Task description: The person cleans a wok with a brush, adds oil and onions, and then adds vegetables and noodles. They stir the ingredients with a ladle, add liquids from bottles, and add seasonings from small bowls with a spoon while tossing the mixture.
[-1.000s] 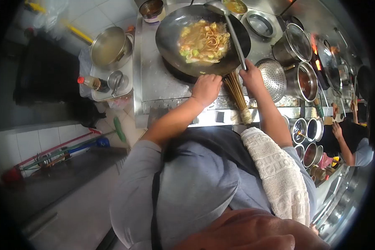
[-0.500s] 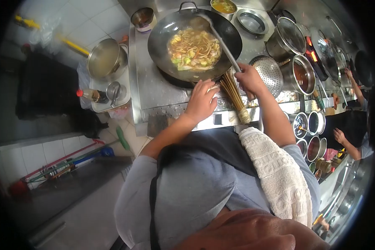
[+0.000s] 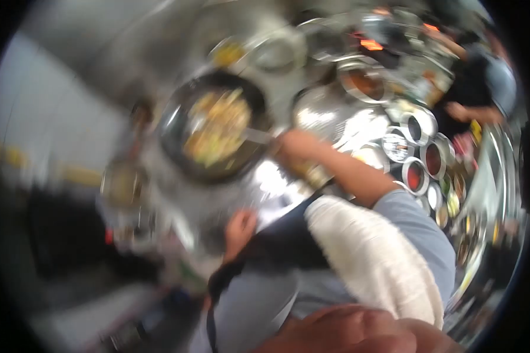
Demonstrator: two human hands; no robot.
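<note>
Motion blur smears the whole view. A dark wok [image 3: 166,138] stands on the metal stove, holding noodles [image 3: 215,126] mixed with pale and green vegetables. My right hand [image 3: 294,147] is at the wok's right side, closed around the handle of a metal ladle [image 3: 258,136]. The ladle's far end reaches into the food and cannot be made out. Below the wok, apart from it, my left hand [image 3: 241,226] is near the stove's front edge by the apron. Its fingers are too blurred to read.
Metal pots, one with reddish-brown liquid [image 3: 365,82], and several seasoning containers [image 3: 415,176] stand to the right. Another person [image 3: 483,82] works beyond them. A pot [image 3: 123,183] is at the left. A white towel [image 3: 374,253] hangs over my front.
My left hand has come away from the wok's near edge toward my body. My right hand has brought the ladle from the far rim down into the noodles. The camera has swung.
</note>
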